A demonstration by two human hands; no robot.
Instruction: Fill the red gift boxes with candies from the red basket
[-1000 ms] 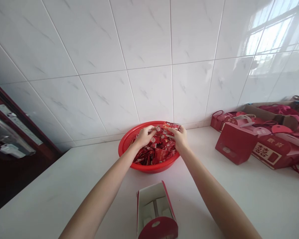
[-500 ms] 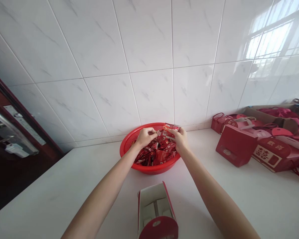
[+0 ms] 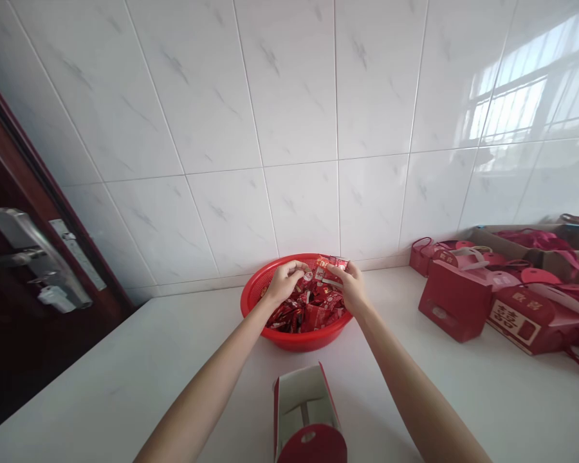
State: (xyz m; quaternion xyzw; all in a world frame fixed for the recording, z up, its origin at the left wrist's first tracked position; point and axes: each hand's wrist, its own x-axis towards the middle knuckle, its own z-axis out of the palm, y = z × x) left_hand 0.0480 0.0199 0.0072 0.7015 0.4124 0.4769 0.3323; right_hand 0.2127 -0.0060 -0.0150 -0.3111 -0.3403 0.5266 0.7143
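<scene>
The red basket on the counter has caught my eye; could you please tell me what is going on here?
A person has both bare hands over the red basket, which holds many red packets. The right hand grips a red packet near the far rim; the left hand is beside it, fingertips close together, though its hold is unclear. An open box stands in front of the basket, and more red boxes stand off to the right.

Arms (image 3: 217,386) outstretched, hands (image 3: 285,283) slightly apart, fingers (image 3: 296,265) pinched
</scene>
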